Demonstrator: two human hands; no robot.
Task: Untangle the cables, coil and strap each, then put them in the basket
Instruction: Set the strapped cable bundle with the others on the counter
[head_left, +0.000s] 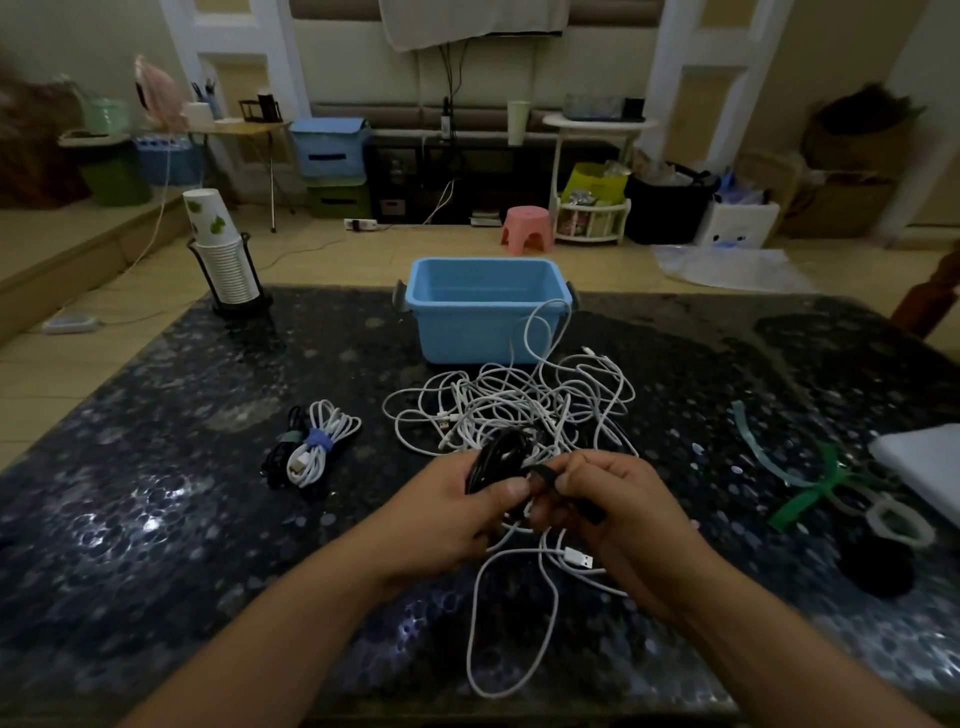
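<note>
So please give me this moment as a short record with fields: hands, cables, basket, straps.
left hand: grips a coiled black cable
right hand: pinches a black strap at that coil
white tangle: loose on the table, one loop leaning on the basket
finished bundles: one white, one black, strapped, lying left of the tangle
basket: blue, no cables visible inside
spare straps: green and pale ones, on the right
</note>
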